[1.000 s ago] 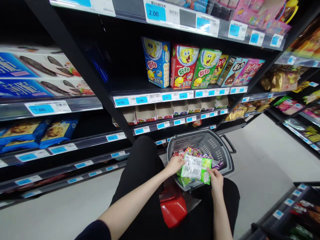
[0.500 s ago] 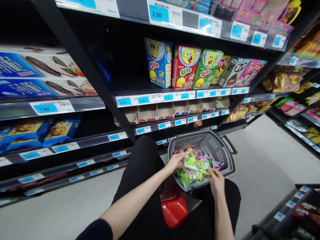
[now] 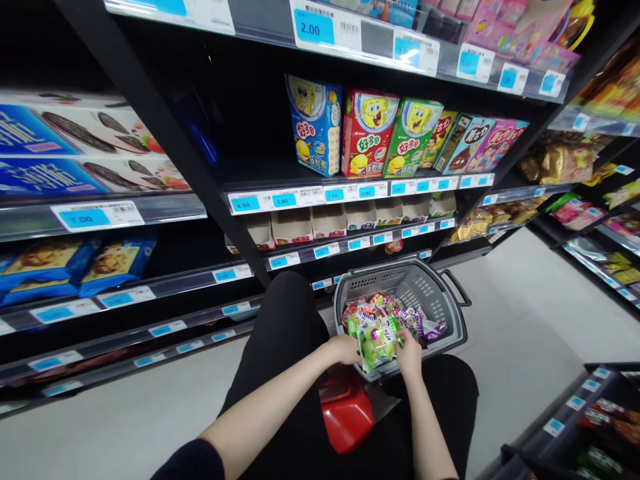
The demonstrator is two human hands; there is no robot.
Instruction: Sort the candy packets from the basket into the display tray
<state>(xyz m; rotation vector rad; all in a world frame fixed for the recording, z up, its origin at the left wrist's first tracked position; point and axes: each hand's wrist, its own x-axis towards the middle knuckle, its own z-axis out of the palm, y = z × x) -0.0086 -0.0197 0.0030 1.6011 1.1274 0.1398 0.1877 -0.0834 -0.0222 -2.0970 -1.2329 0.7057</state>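
A grey shopping basket (image 3: 453, 333) stands between my knees with several shiny candy bags inside. My left hand (image 3: 345, 350) is closed at the left edge of a green candy bag (image 3: 376, 344), its fingertips partly hidden. At the bag's right side, my right hand (image 3: 410, 353) pinches the wrapper. Other green packaging lies under and behind this bag. Purple candy bags (image 3: 431, 329) rest to its right in the basket, and red candy bags (image 3: 385, 303) lie toward the back.
A red plastic stool (image 3: 347, 417) shows between my legs. Ahead, a black shelf holds cartoon snack boxes (image 3: 370, 133), with open cardboard trays (image 3: 330, 220) one level lower. Blue cookie packs (image 3: 117, 263) lie at left. Another rack (image 3: 565, 420) stands at lower right.
The green candy bag has moved left and down toward the basket's near side. Both hands have come lower, the right one also leftward, uncovering more red and purple bags.
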